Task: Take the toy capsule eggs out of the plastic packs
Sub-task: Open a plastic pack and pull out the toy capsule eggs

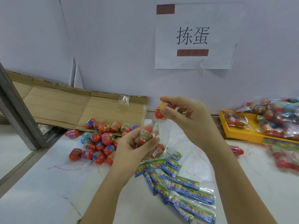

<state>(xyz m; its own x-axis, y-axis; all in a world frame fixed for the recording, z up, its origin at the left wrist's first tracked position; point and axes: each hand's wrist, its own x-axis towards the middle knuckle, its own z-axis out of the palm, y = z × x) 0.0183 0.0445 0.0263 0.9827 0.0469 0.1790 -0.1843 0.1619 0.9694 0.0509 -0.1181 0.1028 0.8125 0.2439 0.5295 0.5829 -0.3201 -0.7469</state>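
Two hands: both raised over the surface (pixel 48 191), close together at mid-frame.
Left hand (pixel 135 147): grip clamped on a clear plastic pack (pixel 146 136), fingers and thumb curled round it. Eggs show inside; the lower end hangs toward the surface.
Right hand (pixel 186 113): grip pinched on one egg (pixel 161 111), yellow top and red base, just above the pack's upper end. Contact with the pack: cannot tell.
Loose eggs (pixel 97 143): pile on the surface left of the hands, some lying on flattened cardboard (pixel 64 105).
Empty packs (pixel 181 186): heap with colourful header cards, under the forearms.
Yellow tray (pixel 239 133): far right, carrying full packs (pixel 275 117).
Pink egg (pixel 236 150): alone on the surface, beside the right forearm.
Paper sign (pixel 194 38): on the wall behind.
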